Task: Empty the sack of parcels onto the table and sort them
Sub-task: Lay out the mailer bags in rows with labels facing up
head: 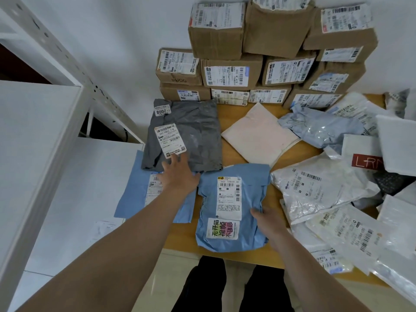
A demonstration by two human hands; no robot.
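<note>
The parcels lie spread over the wooden table [234, 156], and the person's two hands work well apart on different ones. The left hand [177, 174], reaching toward 11 o'clock, has its fingers straight and spread, the tips resting on the near edge of the grey parcel [195, 136], just below its white label. Under that forearm, at 9 o'clock, a flat blue parcel [132, 192] juts over the table's left edge. The right hand [267, 219] grips the right side of the front blue parcel [252, 183] at 6 o'clock, thumb on top and fingers hidden beneath. A cream parcel [258, 136] lies at 12 o'clock, apart from both hands. A loose heap of white and silver bags [315, 190] fills the table from 2 to 5 o'clock. Labelled cardboard boxes [231, 73] are stacked against the wall beyond, and white shelving [45, 131] stands beside the table at 9 o'clock.
</note>
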